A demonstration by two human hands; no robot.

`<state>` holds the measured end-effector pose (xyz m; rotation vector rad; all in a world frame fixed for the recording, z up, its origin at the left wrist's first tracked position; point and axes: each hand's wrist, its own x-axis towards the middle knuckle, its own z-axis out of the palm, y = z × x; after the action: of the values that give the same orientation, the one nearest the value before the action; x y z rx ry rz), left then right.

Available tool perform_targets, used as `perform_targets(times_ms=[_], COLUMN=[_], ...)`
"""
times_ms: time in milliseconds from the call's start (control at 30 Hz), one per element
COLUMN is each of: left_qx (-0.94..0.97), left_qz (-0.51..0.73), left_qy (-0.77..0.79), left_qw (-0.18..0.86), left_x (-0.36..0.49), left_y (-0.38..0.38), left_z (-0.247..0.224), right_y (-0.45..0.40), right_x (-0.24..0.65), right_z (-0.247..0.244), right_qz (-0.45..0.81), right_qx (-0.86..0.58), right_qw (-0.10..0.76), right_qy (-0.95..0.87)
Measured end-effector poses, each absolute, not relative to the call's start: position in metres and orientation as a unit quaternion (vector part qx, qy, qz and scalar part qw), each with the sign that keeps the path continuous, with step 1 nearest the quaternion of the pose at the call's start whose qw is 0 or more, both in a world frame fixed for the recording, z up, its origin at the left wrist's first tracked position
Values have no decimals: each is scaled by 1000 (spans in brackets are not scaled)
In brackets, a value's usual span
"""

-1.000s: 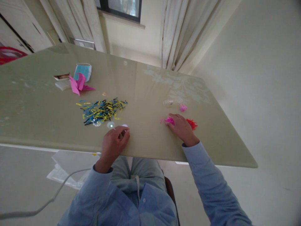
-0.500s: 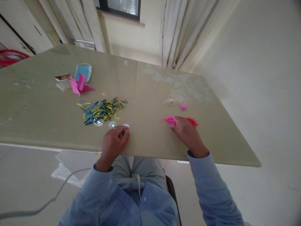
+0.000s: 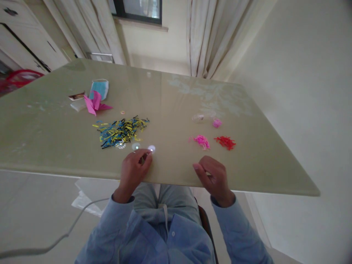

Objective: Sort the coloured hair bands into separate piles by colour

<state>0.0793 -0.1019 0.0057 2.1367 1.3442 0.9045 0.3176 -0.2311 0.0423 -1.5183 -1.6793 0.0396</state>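
Note:
My left hand (image 3: 134,165) rests near the table's front edge, thumb and forefinger pinched together. Anything between those fingertips is too small to make out. Just beyond it lies a loose pile of yellow, blue and black rubber bands (image 3: 121,132). My right hand (image 3: 213,174) is closed, fingers curled in and thumb pointing left; its contents, if any, are hidden. Beyond this hand sit a small pink pile of rubber bands (image 3: 202,141) and, to its right, a red pile of rubber bands (image 3: 225,142). Neither pile is touched by the hand.
A pink folded-paper figure (image 3: 96,103) and a blue face mask (image 3: 99,89) lie at the far left of the table (image 3: 170,106). One small ring (image 3: 123,112) lies apart. Behind the pink pile are a clear plastic piece (image 3: 198,117) and a pink clump (image 3: 217,123).
My right hand has drawn back from the pink and red piles toward the table's front edge, its fingers curling closed. The left hand keeps its pinch in nearly the same place.

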Motion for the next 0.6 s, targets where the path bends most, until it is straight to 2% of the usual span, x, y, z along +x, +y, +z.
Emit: perform_targets(times_ms=[233,500,600], left_qx=[778,744,726], left_qz=[329,343,365], left_qy=[485,491,510], left_qw=[225,295,282], left_x=[80,74,57], left_y=[-102,-93,-77], left_z=[6,17,25], right_y=[-227,-224,-224], right_x=[292,294,294], right_z=[10,9,9], right_qz=[64,53,43], right_qx=[-624,-634,-620], right_qw=[348,360,374], right_qy=[-697,-683,-688])
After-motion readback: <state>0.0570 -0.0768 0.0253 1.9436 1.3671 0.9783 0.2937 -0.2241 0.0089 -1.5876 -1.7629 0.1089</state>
